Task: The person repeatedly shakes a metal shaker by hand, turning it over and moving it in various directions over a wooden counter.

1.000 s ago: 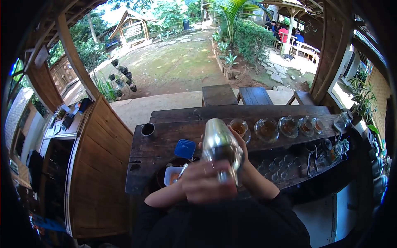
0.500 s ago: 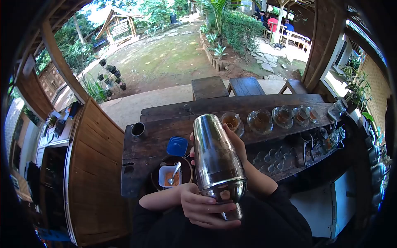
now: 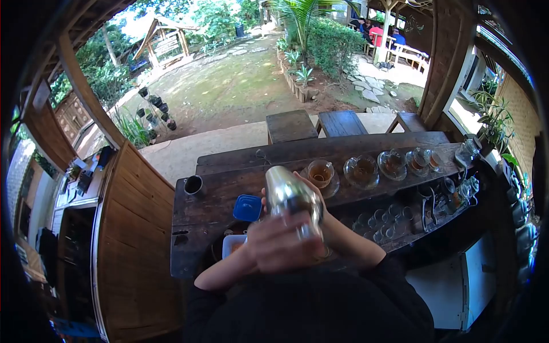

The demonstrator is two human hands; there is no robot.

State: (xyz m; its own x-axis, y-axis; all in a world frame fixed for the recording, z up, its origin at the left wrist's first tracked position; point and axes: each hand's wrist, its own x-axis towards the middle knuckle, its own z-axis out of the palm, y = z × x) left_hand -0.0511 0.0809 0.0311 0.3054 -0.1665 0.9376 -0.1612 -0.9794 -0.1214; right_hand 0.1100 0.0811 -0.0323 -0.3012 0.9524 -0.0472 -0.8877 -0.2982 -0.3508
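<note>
A shiny metal cocktail shaker point(image 3: 290, 197) is held up in front of me over the dark wooden counter point(image 3: 211, 211), blurred by motion. My left hand point(image 3: 277, 244) wraps its near end, fingers closed around it. My right hand point(image 3: 320, 214) grips the shaker's far side from behind, mostly hidden by the metal. Just beyond the shaker stands a glass cup of brown drink on a saucer point(image 3: 321, 172). A white tub point(image 3: 233, 244) of orange stuff sits partly hidden under my left forearm.
A blue lid point(image 3: 247, 208) lies on the counter and a dark mug point(image 3: 193, 184) stands at its left end. Several glass cups point(image 3: 394, 163) line the counter's right side. Small glasses point(image 3: 380, 223) fill a lower shelf. Wooden stools point(image 3: 291, 126) stand outside; people sit far off.
The shaker stood upright and close half a second ago; now it is tipped forward and down, blurred, with both hands still on it. It swings back and forth between frames.
</note>
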